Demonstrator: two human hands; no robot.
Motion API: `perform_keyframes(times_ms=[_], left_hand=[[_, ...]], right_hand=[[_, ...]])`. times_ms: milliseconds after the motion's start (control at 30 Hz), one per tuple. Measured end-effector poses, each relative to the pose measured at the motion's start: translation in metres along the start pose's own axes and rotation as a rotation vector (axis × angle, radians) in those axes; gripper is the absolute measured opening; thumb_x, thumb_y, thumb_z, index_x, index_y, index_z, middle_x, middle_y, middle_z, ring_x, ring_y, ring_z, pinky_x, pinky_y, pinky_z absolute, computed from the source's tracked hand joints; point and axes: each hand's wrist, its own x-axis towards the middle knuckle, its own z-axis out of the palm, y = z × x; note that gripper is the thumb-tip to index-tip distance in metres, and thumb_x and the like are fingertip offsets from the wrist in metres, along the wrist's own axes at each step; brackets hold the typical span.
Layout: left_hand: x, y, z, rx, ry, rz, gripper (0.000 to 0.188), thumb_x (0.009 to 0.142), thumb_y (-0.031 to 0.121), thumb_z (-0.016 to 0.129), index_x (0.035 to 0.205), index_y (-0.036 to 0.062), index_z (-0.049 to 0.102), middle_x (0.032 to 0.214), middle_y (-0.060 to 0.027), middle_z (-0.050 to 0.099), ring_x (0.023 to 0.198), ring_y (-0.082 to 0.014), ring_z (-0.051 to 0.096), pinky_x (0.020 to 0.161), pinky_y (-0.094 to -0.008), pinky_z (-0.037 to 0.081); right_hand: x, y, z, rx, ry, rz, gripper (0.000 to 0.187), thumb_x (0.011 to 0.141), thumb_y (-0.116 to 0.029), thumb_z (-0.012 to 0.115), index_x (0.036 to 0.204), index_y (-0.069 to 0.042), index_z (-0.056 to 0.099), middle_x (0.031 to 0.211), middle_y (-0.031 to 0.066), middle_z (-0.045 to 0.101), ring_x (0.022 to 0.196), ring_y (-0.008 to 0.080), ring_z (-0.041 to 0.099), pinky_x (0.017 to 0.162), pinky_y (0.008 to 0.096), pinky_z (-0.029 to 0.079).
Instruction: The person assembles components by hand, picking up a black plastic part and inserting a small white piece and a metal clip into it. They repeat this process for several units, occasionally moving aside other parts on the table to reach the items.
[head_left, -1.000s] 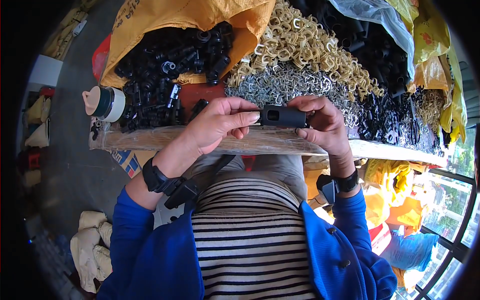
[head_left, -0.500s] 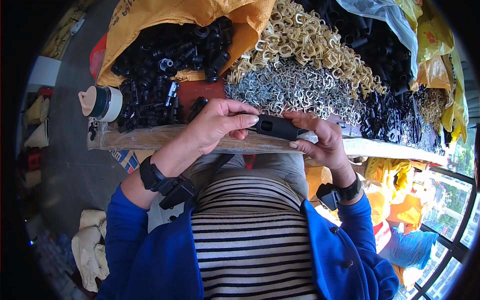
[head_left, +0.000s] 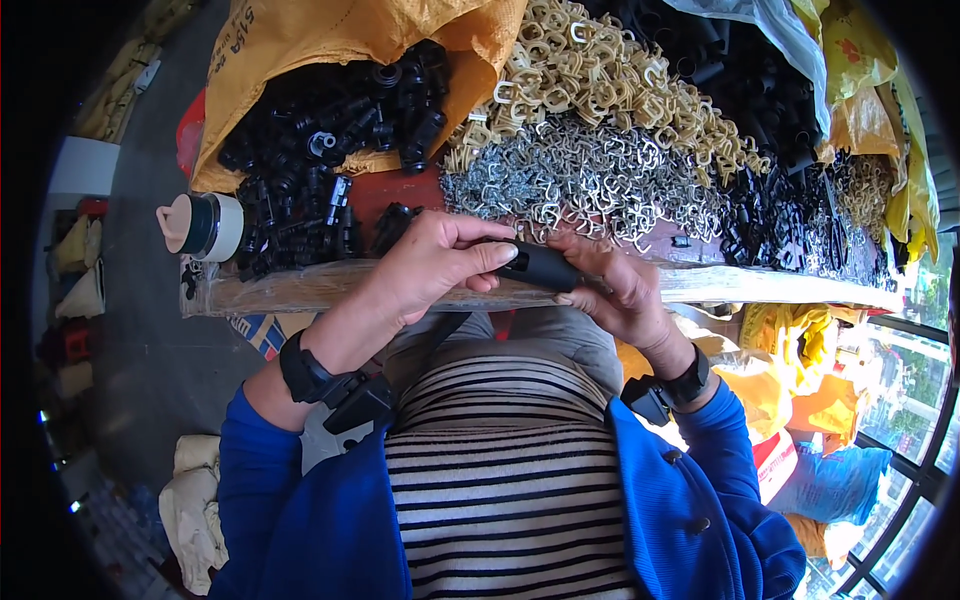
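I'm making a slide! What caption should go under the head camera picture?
Left hand and right hand hold a black, tube-like part near heaps of silvery pieces and tan pieces.

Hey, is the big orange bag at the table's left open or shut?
Open: the orange bag gapes wide at its mouth, showing black parts piled inside; more lie in front.
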Motion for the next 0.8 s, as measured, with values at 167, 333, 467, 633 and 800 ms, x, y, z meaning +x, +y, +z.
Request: perform_keyframes(times_ms=[167,333,467,633,800], left_hand=[[-0.004,-0.003,0.011,-0.024,0.029,0.154,0.043,0.076,0.009,0.058,0.113,-0.003,0.041,0.085,-0.0062,0.054,0.068,-0.0063,0.052,0.063,-0.018,0.044],[-0.003,0.0,0.015,-0.023,0.015,0.314,0.063,0.074,0.004,0.058,0.125,-0.0021,0.021,0.097,-0.0099,0.05,0.08,-0.0075,0.05,0.072,-0.0193,0.042],[-0.001,0.004,0.019,-0.062,-0.032,0.312,0.074,0.071,0.002,0.061,0.127,-0.001,0.013,0.102,-0.0118,0.048,0.089,-0.0113,0.048,0.077,-0.0225,0.041],[0.001,0.005,0.03,-0.234,-0.07,0.315,0.084,0.067,0.0,0.064,0.127,-0.0007,0.005,0.106,-0.0137,0.046,0.097,-0.0148,0.046,0.081,-0.025,0.04],[0.009,-0.003,0.031,-0.269,-0.105,0.312,0.088,0.065,0.0,0.066,0.127,-0.0006,0.004,0.106,-0.0143,0.045,0.099,-0.0161,0.045,0.082,-0.0267,0.04]], right_hand=[[0.004,0.002,0.0,0.097,0.084,-0.021,0.037,0.064,-0.013,0.067,0.092,0.001,0.048,0.098,0.0158,0.055,0.085,0.0257,0.056,0.07,0.0315,0.046],[0.016,-0.001,-0.009,0.029,0.04,-0.04,0.049,0.062,-0.02,0.069,0.1,0.0,0.046,0.1,0.0157,0.053,0.09,0.0252,0.053,0.074,0.0333,0.044],[0.029,-0.007,-0.016,0.009,-0.046,-0.09,0.067,0.06,-0.035,0.07,0.109,0.0,0.042,0.106,0.017,0.048,0.097,0.0273,0.049,0.082,0.0366,0.039],[0.044,-0.01,-0.009,0.309,-0.137,-0.091,0.077,0.056,-0.048,0.065,0.11,0.002,0.042,0.11,0.0175,0.045,0.1,0.0296,0.045,0.087,0.039,0.033],[0.046,-0.009,-0.009,0.39,-0.2,-0.051,0.072,0.058,-0.048,0.062,0.106,0.004,0.046,0.104,0.0168,0.048,0.096,0.0294,0.047,0.085,0.0384,0.033]])
